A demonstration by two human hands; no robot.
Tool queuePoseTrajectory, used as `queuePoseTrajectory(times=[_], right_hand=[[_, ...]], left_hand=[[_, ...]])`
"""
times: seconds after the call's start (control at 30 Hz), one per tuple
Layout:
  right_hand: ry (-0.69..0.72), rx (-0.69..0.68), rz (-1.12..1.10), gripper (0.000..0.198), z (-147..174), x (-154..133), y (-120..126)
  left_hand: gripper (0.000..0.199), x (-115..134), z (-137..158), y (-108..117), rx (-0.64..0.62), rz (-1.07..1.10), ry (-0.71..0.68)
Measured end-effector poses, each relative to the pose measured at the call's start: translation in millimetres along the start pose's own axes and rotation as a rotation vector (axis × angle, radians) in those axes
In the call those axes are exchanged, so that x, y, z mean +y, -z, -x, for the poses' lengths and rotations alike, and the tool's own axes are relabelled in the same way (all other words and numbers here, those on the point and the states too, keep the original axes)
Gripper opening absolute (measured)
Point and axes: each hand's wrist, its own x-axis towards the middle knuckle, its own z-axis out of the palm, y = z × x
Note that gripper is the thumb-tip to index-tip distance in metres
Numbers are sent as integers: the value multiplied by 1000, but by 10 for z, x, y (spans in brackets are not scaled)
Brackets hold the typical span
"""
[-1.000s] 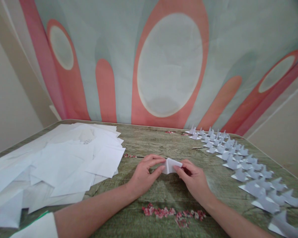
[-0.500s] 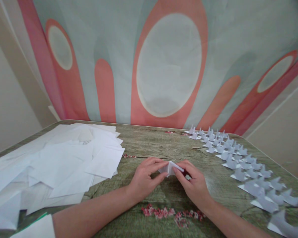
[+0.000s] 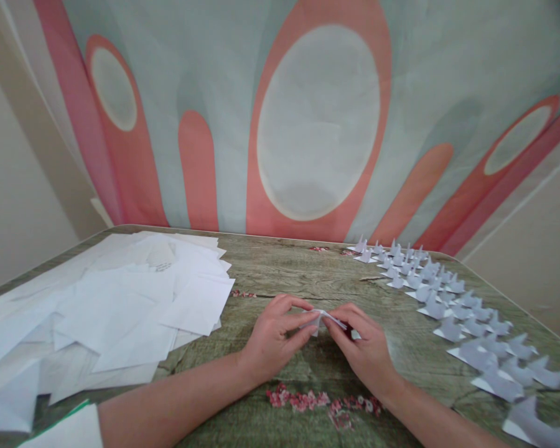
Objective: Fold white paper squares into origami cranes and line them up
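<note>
A small folded piece of white paper (image 3: 315,322) is held between my two hands, just above the wood-patterned table (image 3: 256,264). My left hand (image 3: 276,336) pinches its left side between fingers and thumb. On the right side, my right hand (image 3: 358,339) grips the paper, its thumb and fingertips near the top fold. The fingers partly cover the paper, so its full shape is hidden.
White paper sheets (image 3: 121,305) lie in a loose heap on the left. Several folded paper birds (image 3: 448,326) stand in rows along the right. A patterned backdrop (image 3: 233,124) rises behind the table. Pink flower prints (image 3: 303,398) mark the tabletop.
The folded paper has tipped between my hands, so its upper edge now looks flatter and narrower. My fingers have shifted slightly; both hands still hold it in nearly the same place.
</note>
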Motion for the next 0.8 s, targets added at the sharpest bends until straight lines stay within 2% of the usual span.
queuePoseTrajectory(times=[0.43, 0.8], right_hand=[[-28, 11, 24, 7, -1, -42, -9], [66, -5, 79, 9, 6, -67, -42]], left_hand=[[24, 24, -1, -10, -10, -18, 23], [7, 53, -9, -14, 93, -25, 81]])
